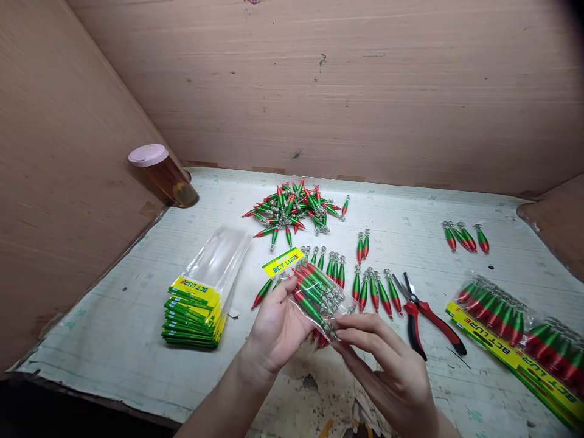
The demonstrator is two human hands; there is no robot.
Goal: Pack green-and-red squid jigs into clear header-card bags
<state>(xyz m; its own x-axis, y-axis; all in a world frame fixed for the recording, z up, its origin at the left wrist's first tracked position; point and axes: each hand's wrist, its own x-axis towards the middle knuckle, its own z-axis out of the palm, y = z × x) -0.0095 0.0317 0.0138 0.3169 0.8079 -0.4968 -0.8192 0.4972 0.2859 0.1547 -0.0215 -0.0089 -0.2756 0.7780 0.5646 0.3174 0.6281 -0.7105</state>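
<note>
A clear plastic bag (314,292) with a yellow-green "BCT LURE" header holds several green-and-red fishing lures, all within the bag. My left hand (276,325) cups it from the left, thumb on top near the header. At the bag's lower right end, the fingertips of my right hand (387,359) pinch the plastic beside the metal hooks. Behind and under the bag, loose lures (335,267) stand in a rough row, partly covered by it. To the right of that row lie more lures (374,292).
A pile of lures (292,210) lies at the back. Stacked header bags (194,313) are at left, near a tilted lidded bottle (164,176). Red-handled pliers (422,310) rest right of my hands. Filled lure packs (511,340) lie far right, below several loose lures (463,237).
</note>
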